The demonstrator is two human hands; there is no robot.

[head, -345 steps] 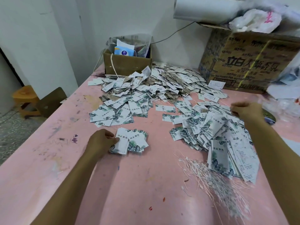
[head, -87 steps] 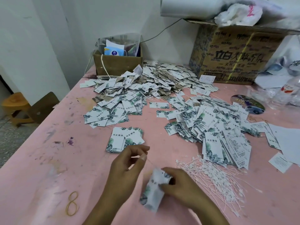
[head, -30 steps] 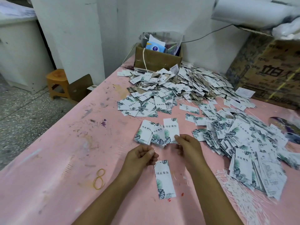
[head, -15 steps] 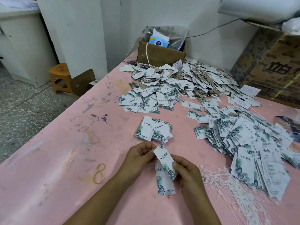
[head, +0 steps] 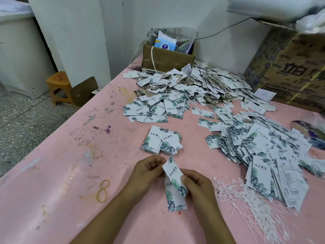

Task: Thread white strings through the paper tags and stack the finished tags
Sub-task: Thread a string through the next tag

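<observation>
Rectangular leaf-printed paper tag (head: 173,175) between hands (head: 174,180)

White paper tags (head: 173,175) printed with dark green leaves; white strings (head: 249,199); paint-stained pink counter (head: 70,173); yellow rubber band (head: 102,191).

A: What lies on the pink bench (head: 58,173) at eight o'clock?
B: A yellow rubber band (head: 102,191), twisted like an eight.
A: And at twelve?
B: A small open cardboard box (head: 167,58), a clear bag (head: 182,35) in it.
A: At two?
B: A big printed carton (head: 292,71).
A: Off the bench, at ten?
B: An orange stool (head: 59,87) on the speckled floor (head: 26,124).
</observation>
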